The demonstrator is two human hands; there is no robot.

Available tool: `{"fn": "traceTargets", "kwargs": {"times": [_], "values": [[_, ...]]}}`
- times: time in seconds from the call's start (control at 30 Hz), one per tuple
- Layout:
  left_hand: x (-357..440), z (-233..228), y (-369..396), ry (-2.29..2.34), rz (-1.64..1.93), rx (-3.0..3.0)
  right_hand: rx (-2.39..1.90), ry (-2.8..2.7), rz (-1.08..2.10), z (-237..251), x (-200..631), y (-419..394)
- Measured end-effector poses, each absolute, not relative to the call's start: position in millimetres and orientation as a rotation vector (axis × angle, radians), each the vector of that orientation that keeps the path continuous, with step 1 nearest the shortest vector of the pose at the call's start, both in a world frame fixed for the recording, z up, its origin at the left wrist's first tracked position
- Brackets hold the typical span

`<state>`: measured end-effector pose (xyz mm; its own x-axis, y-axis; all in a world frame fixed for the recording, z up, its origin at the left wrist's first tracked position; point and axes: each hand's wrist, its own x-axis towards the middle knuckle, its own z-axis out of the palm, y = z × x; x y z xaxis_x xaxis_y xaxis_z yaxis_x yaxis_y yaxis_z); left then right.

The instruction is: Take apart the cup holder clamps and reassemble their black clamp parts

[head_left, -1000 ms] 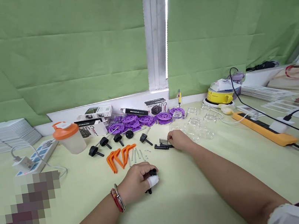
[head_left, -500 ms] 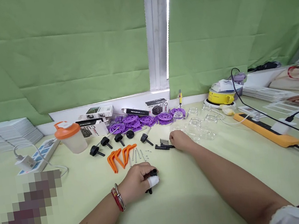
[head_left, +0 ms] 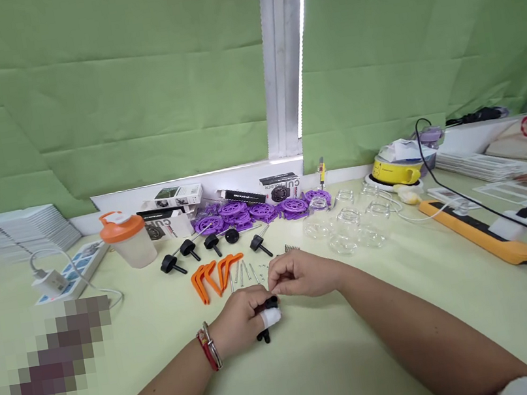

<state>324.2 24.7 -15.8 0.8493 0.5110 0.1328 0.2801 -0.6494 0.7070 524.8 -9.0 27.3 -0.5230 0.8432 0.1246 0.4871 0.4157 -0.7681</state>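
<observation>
Left hand (head_left: 242,323) grips a black part (head_left: 266,319) on the tabletop (head_left: 318,361), its long axis running toward the person. Right hand (head_left: 300,276), just beyond, fingers pinched; contents cannot be told.

Wrinkled green fabric blinds (head_left: 99,90) cover the wall beyond the grip, parted by a white window frame post (head_left: 278,56) with a thin strip of daylight (head_left: 301,46) beside it. A white sill ledge (head_left: 241,178) runs beneath them. The pale yellow-green table top (head_left: 327,359) spreads under and all around the grip, evenly lit, reaching back to that sill.
</observation>
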Motion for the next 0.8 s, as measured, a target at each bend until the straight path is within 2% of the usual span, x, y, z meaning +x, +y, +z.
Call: {"fn": "traceTargets", "kwargs": {"times": [0.8], "values": [[324.7, -16.2, 24.2, 0.558, 0.403, 2.33, -1.048, -2.234, 0.974, 21.1, 526.0, -5.5]]}}
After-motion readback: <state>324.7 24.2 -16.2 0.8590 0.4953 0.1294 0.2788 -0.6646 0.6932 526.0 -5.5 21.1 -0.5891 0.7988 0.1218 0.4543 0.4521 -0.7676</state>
